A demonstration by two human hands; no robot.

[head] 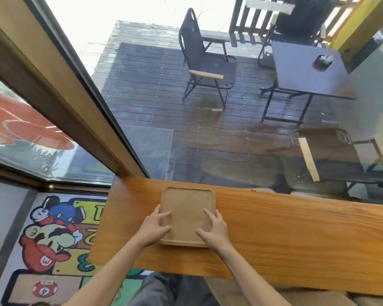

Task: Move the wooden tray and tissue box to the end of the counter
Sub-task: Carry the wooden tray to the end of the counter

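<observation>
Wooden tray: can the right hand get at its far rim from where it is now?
Probably yes. The right hand rests on the near right side of the wooden tray, and the tray's bare surface lies open up to the far rim. The window glass stands beyond that rim, seemingly clear of it.

looks down on a long glossy orange-brown wooden counter set against a window. finds a square pale-brown wooden tray with rounded corners lying flat near its left end. shows the left hand on the tray's left rim and the right hand spread over its right side, thumbs pointing inward. takes in a cartoon-patterned rug below.
</observation>
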